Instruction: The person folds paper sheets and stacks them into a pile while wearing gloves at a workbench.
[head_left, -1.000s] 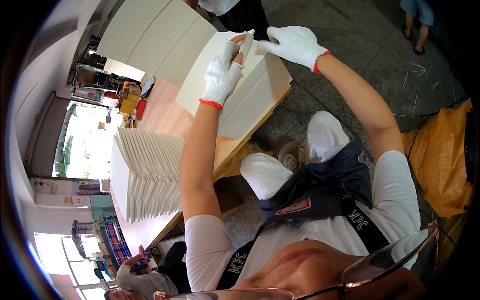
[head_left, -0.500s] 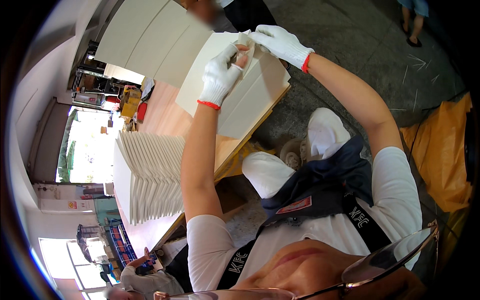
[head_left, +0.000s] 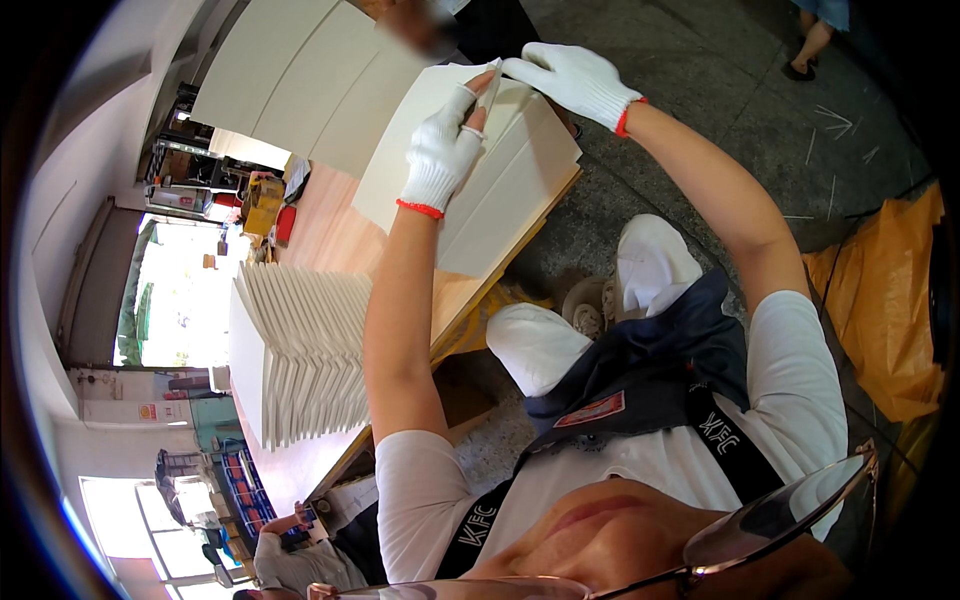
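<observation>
My left hand, in a white knit glove with red cuff and bare thumb and fingertip, is closed on the raised, folded edge of a cream paper sheet. The sheet belongs to a low pile of wide cream sheets by the table's edge. At the far end of that fold is my right hand, gloved the same way, its fingers stretched out and a fingertip at or very near the paper. Whether it touches is hard to tell.
A tall stack of creased cream sheets stands on the wooden table at left. Larger sheets lie farther off, beside a blurred person. Another person is at lower left. An orange sheet hangs at right.
My right hand has shifted slightly right and away from the fold. The folded edge in my left hand now stands narrower and more upright. The person at far right has moved a little.
</observation>
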